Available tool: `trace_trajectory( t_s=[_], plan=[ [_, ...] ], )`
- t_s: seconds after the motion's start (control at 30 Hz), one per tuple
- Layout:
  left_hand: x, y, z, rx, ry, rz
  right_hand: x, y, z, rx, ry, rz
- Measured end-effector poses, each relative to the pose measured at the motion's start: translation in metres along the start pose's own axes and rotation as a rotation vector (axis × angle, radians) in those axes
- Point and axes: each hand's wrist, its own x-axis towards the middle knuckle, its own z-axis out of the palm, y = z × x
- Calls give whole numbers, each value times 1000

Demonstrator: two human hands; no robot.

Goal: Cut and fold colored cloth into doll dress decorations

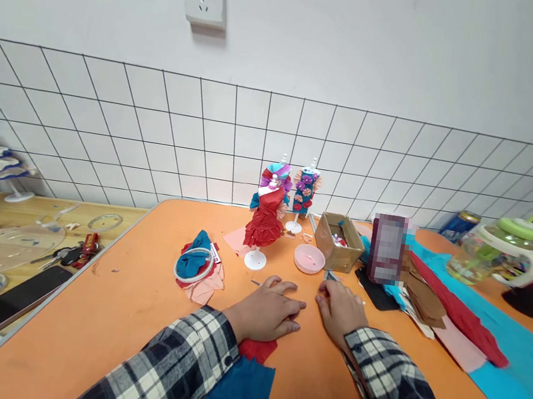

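Here's the orange table [119, 297], running out on every side of the pink bowl [309, 258]! Well right of that bowl sprawls the bright blue cloth [524, 389]. On the bowl's near side, well apart from it, lies the dark blue fabric [240, 397], partly under the left sleeve, nearer the wearer than both hands. The left hand [269, 311], just left and this side of the bowl, lies palm down, fingers loosely spread. Over to the right hand [341, 309], near and right of the bowl: fingers bent, and whether they pinch anything I can't tell. Right beside the bowl sits the box [343, 259]; left of it stands the red-dressed form [266, 220]. Smallest, the red scrap [259, 350] peeks out by the left wrist, bowl beyond.
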Motion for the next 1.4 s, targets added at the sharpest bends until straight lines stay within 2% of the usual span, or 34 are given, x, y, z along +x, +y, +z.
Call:
trace_trajectory(
  t_s=[0.13,0.3,0.53,0.63,0.73,1.1,1.3,1.4],
  plan=[
    [2,2,0,8,-6,7,-1,5,5,250,-31,-22],
    [-1,-1,-1,-31,6,-23,1,12,15,352,-141,-12],
    [-5,-7,-7,-86,41,-111,4,18,18,348,-173,-51],
    [-3,-2,-10,-47,36,-30,4,18,17,329,-182,-71],
    [-1,5,-10,14,-25,89,3,19,17,302,-181,-80],
    [-1,8,-9,61,-74,26,1,26,8,356,-218,-155],
    [-1,7,-8,41,-61,26,-3,31,0,434,-301,-175],
    [-1,6,-7,26,-55,32,-4,29,-1,461,-258,-175]
  ],
)
